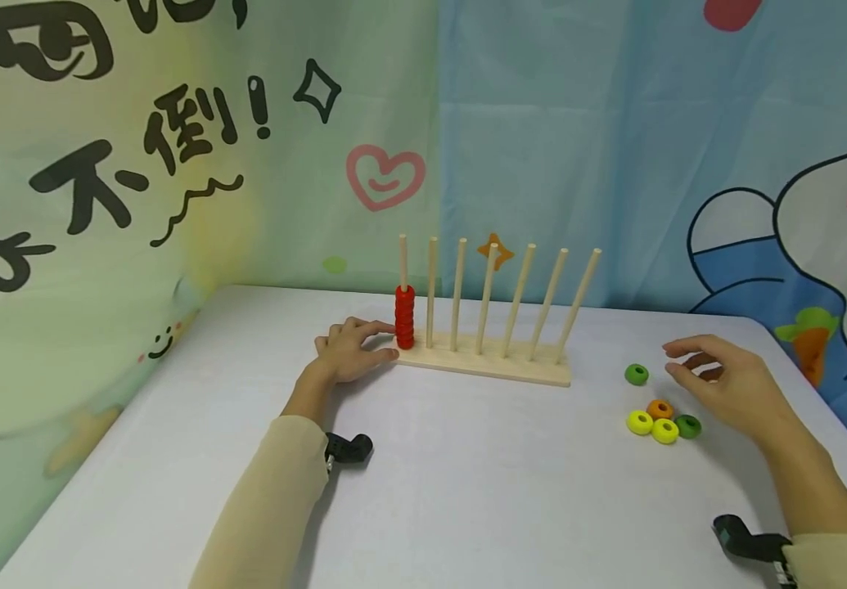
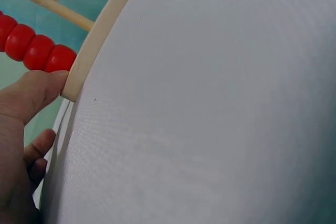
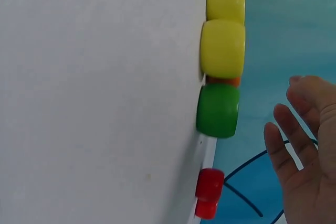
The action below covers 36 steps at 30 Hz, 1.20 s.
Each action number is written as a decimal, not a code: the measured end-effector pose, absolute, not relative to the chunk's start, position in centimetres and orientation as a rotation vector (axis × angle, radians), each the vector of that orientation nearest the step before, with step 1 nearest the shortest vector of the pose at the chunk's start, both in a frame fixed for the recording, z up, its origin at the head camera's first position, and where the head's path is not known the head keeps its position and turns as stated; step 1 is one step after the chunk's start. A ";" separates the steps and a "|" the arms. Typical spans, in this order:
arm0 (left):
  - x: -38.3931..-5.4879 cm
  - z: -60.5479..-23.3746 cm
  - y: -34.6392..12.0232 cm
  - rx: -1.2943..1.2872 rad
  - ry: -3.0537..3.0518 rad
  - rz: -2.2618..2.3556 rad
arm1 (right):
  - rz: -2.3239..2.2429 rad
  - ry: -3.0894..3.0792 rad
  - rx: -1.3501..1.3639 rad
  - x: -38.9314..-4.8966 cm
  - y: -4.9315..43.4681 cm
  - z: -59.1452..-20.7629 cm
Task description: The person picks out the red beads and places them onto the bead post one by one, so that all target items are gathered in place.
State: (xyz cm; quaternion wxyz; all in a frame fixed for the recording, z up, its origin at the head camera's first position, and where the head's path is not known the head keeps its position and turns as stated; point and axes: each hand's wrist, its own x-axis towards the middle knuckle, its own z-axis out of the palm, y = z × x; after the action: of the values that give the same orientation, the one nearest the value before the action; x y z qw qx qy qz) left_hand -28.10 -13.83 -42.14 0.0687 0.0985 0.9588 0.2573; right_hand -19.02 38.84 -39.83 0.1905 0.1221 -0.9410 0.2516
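Observation:
A wooden peg rack (image 1: 485,366) stands on the table, several upright pegs along its base. Red beads (image 1: 404,319) are stacked on its leftmost peg. My left hand (image 1: 349,350) grips the rack's left end, thumb at the front corner and index finger behind; in the left wrist view the thumb (image 2: 44,85) lies right by the lowest red bead. My right hand (image 1: 736,384) hovers at the right with loosely bent fingers and nothing in them. Just left of it are a green bead (image 1: 637,375), an orange bead (image 1: 660,410), two yellow beads (image 1: 664,431) and another green bead (image 1: 688,426).
Two loose red beads (image 3: 210,183) show in the right wrist view, hidden behind the right hand in the head view. The white table (image 1: 511,507) reaches back to a printed cloth (image 1: 533,123). Wrist camera mounts (image 1: 747,540) stick out from both sleeves.

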 end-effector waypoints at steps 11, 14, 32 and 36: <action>-28.1 -42.3 -14.5 0.295 2.899 0.764 | 0.565 -2.792 0.292 -18.7 40.7 -40.7; -28.2 -42.5 -14.7 0.303 2.888 0.769 | 0.537 -2.864 0.276 -18.4 41.1 -40.6; -27.9 -42.2 -14.3 0.322 2.891 0.803 | 0.506 -3.155 0.206 -18.3 42.7 -40.0; -28.0 -42.1 -14.1 0.322 2.894 0.789 | 0.485 -3.163 0.231 -18.0 43.1 -40.1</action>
State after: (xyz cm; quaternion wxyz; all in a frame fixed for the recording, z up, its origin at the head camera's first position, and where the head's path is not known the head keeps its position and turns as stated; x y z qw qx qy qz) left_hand -27.96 -14.10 -42.10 0.0622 0.1064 0.9574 0.2611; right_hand -17.96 43.09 -40.09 -0.0334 0.0719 -0.9853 0.1510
